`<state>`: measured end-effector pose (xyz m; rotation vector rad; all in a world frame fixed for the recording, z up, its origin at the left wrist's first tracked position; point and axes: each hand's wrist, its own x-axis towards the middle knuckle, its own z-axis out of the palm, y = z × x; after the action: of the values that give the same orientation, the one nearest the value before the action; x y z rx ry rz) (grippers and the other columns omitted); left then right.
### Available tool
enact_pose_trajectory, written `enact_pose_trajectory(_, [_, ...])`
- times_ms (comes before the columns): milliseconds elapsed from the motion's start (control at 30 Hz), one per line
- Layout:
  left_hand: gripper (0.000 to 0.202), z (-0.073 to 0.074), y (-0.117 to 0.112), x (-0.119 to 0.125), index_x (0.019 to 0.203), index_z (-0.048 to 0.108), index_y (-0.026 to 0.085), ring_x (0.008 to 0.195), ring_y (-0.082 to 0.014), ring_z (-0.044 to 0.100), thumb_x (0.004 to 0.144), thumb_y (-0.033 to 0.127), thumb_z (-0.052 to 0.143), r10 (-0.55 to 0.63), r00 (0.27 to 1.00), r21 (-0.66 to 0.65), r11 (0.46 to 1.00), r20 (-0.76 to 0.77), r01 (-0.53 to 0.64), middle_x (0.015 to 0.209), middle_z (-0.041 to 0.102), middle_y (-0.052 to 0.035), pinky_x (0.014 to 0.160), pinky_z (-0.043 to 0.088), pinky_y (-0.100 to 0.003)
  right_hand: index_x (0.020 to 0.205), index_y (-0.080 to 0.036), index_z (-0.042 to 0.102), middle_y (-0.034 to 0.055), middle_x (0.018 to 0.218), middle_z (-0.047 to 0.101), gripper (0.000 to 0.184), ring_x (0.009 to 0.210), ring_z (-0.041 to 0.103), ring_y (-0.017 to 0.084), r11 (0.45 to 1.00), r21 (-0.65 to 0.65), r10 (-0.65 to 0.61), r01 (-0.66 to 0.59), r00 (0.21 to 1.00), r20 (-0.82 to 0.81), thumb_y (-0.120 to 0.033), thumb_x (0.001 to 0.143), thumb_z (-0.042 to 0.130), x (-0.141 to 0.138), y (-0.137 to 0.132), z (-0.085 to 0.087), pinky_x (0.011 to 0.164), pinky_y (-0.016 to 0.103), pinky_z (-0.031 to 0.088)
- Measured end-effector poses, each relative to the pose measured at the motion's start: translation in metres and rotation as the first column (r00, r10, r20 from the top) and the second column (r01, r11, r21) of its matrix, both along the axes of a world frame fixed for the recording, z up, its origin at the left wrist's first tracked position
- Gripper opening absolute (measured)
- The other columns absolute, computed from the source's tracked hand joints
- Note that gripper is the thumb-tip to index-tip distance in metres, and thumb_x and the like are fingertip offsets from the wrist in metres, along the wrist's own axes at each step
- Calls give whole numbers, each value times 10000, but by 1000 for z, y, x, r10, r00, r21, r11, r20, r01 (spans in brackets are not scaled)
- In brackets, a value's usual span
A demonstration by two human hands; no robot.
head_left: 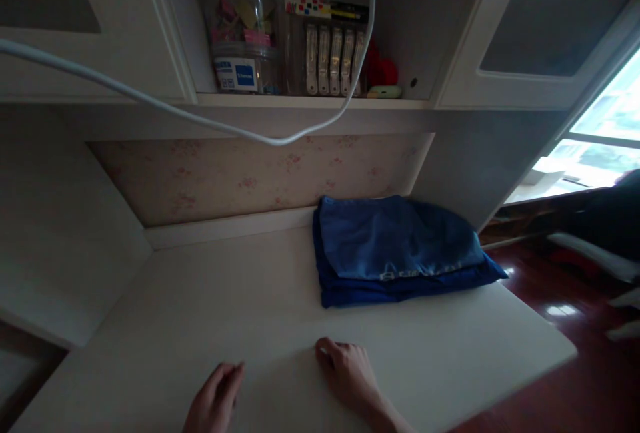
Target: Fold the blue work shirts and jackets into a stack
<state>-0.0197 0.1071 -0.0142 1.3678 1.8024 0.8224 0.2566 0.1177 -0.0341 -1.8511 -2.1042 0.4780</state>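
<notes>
My left hand (214, 396) is low in the head view, just over the white desktop (240, 306). Its fingers are closed together, and nothing shows in them. To its right, my right hand (349, 371) is at the desktop with its fingers curled in and the thumb near the index finger; no object is visible in it either. The nearest thing to my right hand is a folded blue fabric bag (400, 236) with pale lettering along its lower edge. It lies flat at the back right of the desk, apart from both hands.
A white cable (270, 141) hangs in a loop across the upper view. On the shelf above stand a clear tub (245, 69) with a blue label and several clear upright cases (336, 59). A window (600, 133) and reddish floor (550, 353) are at right.
</notes>
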Motion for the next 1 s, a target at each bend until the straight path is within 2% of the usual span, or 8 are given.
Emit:
enact_pose_trajectory(100, [467,46,58,35,746,560,232,592,-167,553,836,685,485,-136,991,144,980,-15,137,609,568,24,600,442,-256,987,-320,700,-7,824,778,226,712,712,172,1000,-2,-1,1,1000,6,-302,975,475,0,1,1,607,224,357])
enact_pose_trajectory(233, [360,97,164,113,958,642,182,806,-175,657,933,486,450,-305,933,239,908,-189,345,890,715,-53,777,482,-265,976,-315,708,-2,812,780,215,701,712,168,1000,-14,-10,10,1000,-4,-290,958,495,1,2,3,603,219,361])
enact_pose_trajectory(333, [331,105,240,172,980,667,155,980,-209,655,955,427,478,-335,911,206,899,-241,386,1040,712,-97,932,469,-349,971,-311,709,6,804,780,214,696,720,173,999,-18,-30,30,1000,-5,-283,949,498,1,3,1,594,227,356])
enact_pose_trajectory(433, [345,94,284,216,1032,662,145,996,-217,650,945,458,547,-364,888,122,904,-280,409,1070,690,-88,928,506,-443,949,-309,707,6,780,776,221,689,728,179,999,-10,-32,32,999,-17,-285,950,488,3,4,-3,579,235,343])
enact_pose_trajectory(633, [358,73,301,245,1196,616,162,1084,-235,622,917,387,625,-354,905,107,916,-234,386,1232,628,-104,931,532,-467,924,-301,710,-1,794,781,187,702,731,180,998,-35,-53,52,998,-21,-250,916,531,3,10,-16,586,222,352])
enact_pose_trajectory(833, [380,104,305,262,1226,585,161,1042,-223,625,936,407,587,-394,917,233,898,57,372,1220,618,-103,882,544,-439,921,-304,713,-7,782,775,206,673,717,168,997,-52,-59,55,996,-73,-238,910,518,4,9,-18,596,216,364])
enact_pose_trajectory(933, [357,125,277,274,1174,593,128,896,-171,631,1000,398,436,-559,807,276,819,189,503,1079,649,-91,782,538,-339,908,-289,722,-6,746,756,217,632,684,150,997,-37,-73,67,978,-197,-247,911,510,4,8,-14,592,217,363])
enact_pose_trajectory(1000, [347,133,239,275,1045,638,120,779,-137,610,1000,381,413,-714,660,273,700,236,660,925,659,-59,713,509,-273,910,-262,726,-10,678,712,212,590,638,137,995,-58,-95,79,918,-385,-306,914,518,8,8,-14,572,217,365])
